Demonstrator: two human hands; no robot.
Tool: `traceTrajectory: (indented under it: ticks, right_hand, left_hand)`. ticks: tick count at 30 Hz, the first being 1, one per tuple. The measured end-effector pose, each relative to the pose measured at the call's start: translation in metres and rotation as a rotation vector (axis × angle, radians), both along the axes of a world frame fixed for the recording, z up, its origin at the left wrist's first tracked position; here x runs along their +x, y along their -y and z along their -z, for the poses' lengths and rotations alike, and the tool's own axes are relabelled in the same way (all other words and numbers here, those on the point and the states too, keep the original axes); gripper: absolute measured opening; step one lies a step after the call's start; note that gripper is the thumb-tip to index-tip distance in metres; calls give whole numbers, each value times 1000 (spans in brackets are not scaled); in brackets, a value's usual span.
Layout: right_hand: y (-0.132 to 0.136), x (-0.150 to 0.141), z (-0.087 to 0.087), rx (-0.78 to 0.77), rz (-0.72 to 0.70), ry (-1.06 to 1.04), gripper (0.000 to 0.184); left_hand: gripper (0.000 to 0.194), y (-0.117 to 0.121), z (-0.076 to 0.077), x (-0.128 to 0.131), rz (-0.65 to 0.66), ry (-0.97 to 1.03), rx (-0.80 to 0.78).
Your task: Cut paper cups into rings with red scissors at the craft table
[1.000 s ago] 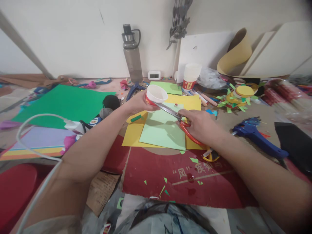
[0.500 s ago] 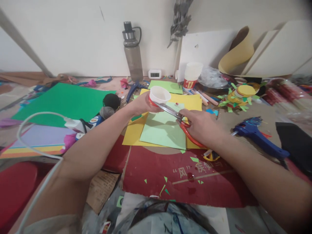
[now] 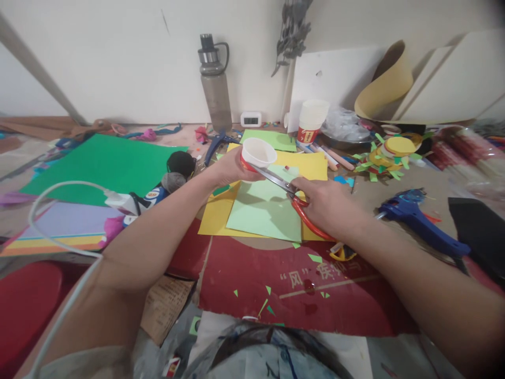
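Note:
My left hand (image 3: 233,167) is closed around a white and red paper cup (image 3: 259,152), its mouth tilted toward me. In my right hand (image 3: 321,202) are scissors (image 3: 278,181) with red handles. Their blades reach the lower side of the cup; whether they are cutting into it I cannot tell. Beneath both hands lies a light green paper sheet (image 3: 264,213) on yellow paper (image 3: 213,218). These rest on a dark red printed board (image 3: 252,284) with several small green scraps (image 3: 314,258) on it.
At the back stand a grey water bottle (image 3: 216,95), a small white digital clock (image 3: 251,119) and stacked paper cups (image 3: 313,120). To the right are a blue glue gun (image 3: 424,221) and a yellow-green paper craft (image 3: 394,152). Green paper (image 3: 102,168) and a white cable (image 3: 71,184) lie left.
Almost nothing differs. Both hands keep the cup and scissors in nearly the same place; the view has shifted very slightly.

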State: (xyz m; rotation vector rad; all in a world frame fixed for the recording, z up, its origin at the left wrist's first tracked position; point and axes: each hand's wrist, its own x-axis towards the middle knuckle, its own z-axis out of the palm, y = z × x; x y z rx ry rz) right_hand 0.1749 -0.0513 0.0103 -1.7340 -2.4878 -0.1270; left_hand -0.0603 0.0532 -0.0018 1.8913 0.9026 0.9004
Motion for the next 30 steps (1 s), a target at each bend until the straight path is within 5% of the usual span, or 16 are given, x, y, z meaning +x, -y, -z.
traceTrajectory:
  ticks: [17, 30]
  right_hand:
    - [-2, 1, 3, -5, 4, -23, 33]
    - [-2, 0, 6, 20, 8, -13, 32]
  left_hand:
    - [74, -9, 11, 2, -58, -53, 148]
    - [65, -4, 3, 9, -100, -96, 171]
